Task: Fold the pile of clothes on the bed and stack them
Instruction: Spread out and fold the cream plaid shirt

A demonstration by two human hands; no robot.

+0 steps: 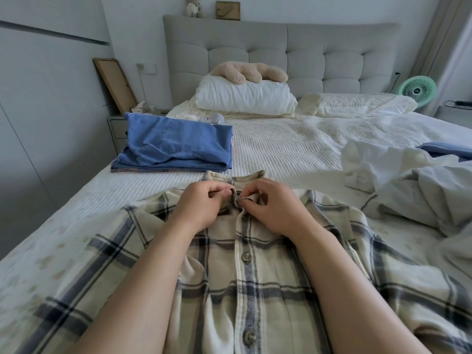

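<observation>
A cream plaid shirt [255, 290] with dark blue stripes lies front up and spread flat on the bed [281, 144], collar away from me. My left hand [201, 203] pinches the left side of the collar opening. My right hand [278, 205] pinches the right side at the top button. Both hands meet at the neck. Folded blue clothes [176, 146] sit stacked at the left edge of the bed. A loose pile of white and pale grey-blue clothes [413, 182] lies at the right.
Two white pillows [245, 98] and a beige plush toy [250, 71] lie against the grey headboard. A green fan [417, 92] stands at the far right. A nightstand [118, 126] with a leaning frame is at the far left, beside the wall.
</observation>
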